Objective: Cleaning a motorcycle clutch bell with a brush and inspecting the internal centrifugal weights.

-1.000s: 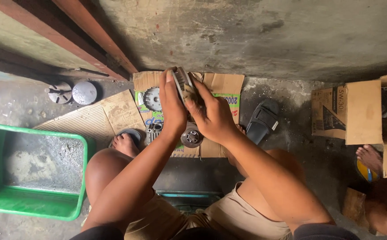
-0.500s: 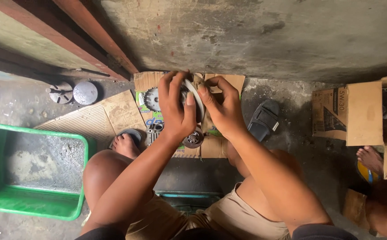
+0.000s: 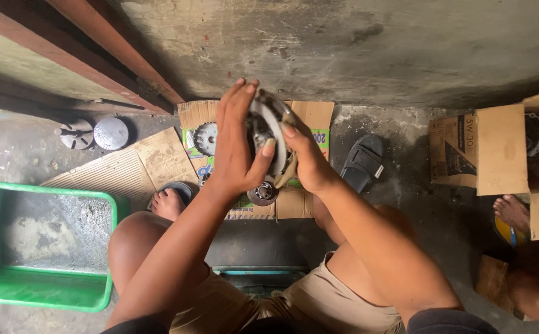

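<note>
Two hands held one round metal part point(image 3: 268, 133) above the far edge of the flattened cardboard point(image 3: 158, 158) on the floor. At the left edge of the scene stood a green plastic tub point(image 3: 40, 247); beyond it, near the wall, lay two grey metal discs point(image 3: 110, 133). On the cardboard's far left portion lay a toothed gear point(image 3: 206, 138). The left hand point(image 3: 235, 151) was spread flat against the part's left face, thumb hooked round its rim — a partly open hold, not a closed fist. The right hand point(image 3: 303, 161) cupped the right side, fingers curled behind it with a dirty rag point(image 3: 287, 170). A small bearing-like piece point(image 3: 262, 193) lay directly below. Judged risk: the greasy part could slip from the flat-palmed hold and fall onto that piece or the bare foot point(image 3: 168, 203).
</note>
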